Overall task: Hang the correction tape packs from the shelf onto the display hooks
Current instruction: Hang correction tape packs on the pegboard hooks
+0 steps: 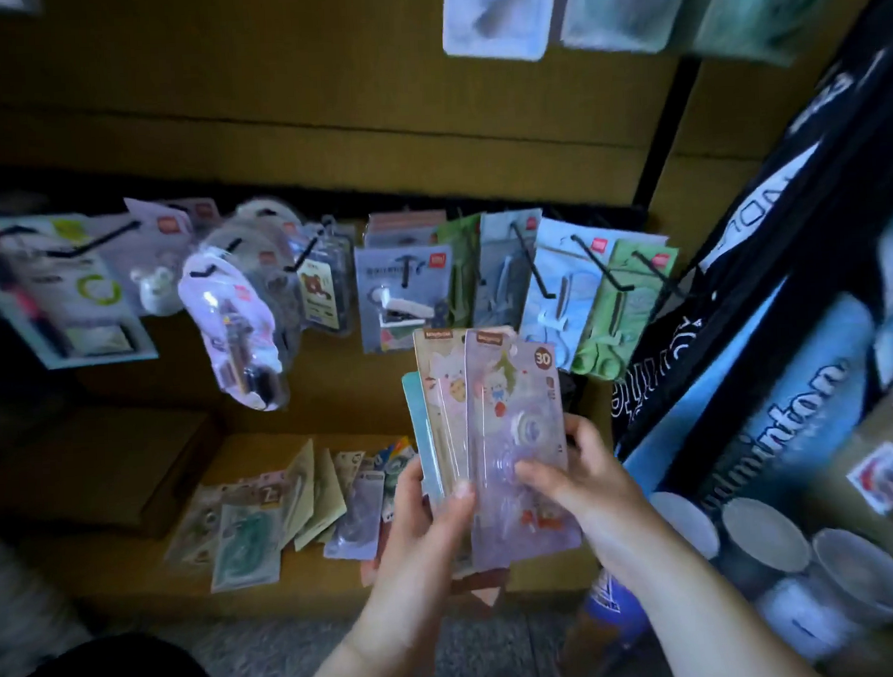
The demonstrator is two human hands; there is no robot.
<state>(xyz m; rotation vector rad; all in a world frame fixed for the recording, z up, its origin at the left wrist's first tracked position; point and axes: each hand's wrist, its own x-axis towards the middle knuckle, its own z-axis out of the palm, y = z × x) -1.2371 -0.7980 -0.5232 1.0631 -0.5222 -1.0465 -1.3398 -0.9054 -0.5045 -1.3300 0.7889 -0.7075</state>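
Both hands hold a fanned stack of correction tape packs (pixel 494 428) upright in front of the shelf. My left hand (pixel 426 518) grips the stack from the left, thumb across the front. My right hand (pixel 578 470) pinches the front lilac pack marked 30, thumb on its clear blister, fingers behind its right edge. More packs (pixel 273 514) lie spread on the brown shelf (pixel 137 566) below and to the left. Black display hooks (pixel 533 268) stick out of the back board above, most carrying hung goods.
Hung stationery packs (pixel 406 289) fill the hook row; a clear pouch (pixel 234 327) dangles at left. A black rack with blue badminton bags (pixel 776 426) stands at right, tube cans (pixel 765 544) beside it. A cardboard box (pixel 97 466) sits on the shelf at left.
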